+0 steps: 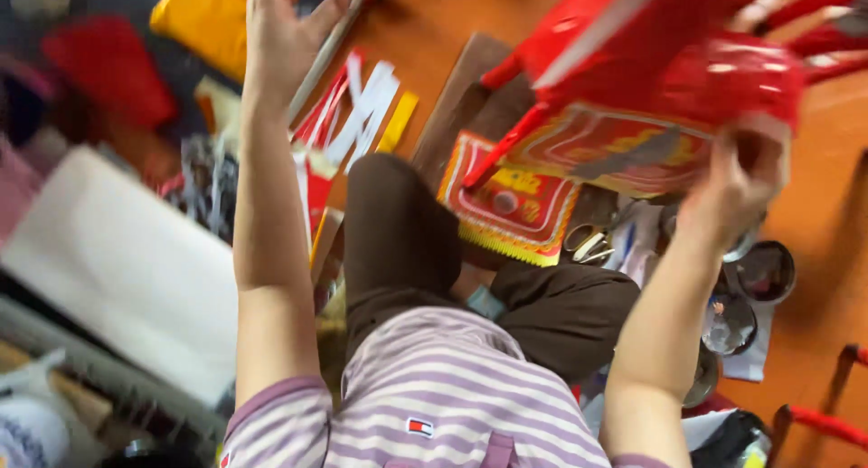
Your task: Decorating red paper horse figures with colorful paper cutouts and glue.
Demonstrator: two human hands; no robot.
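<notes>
I sit on the floor in brown trousers and a striped shirt. My left hand (276, 29) reaches up and forward and touches a long thin stick (325, 52); whether the fingers grip it is unclear through the blur. My right hand (737, 183) is raised and closed on the edge of a large red paper-covered frame (669, 61) with a red and yellow patterned panel (615, 147). A flat red and yellow decorated paper sheet (511, 210) lies on the floor past my knee (389, 206).
Red, white and yellow paper strips (362, 106) lie ahead. Scissors (592, 246) and round metal lids (764, 271) sit at the right on the orange floor (814, 206). A white board (117, 269) lies at left, a yellow bag (203, 16) beyond.
</notes>
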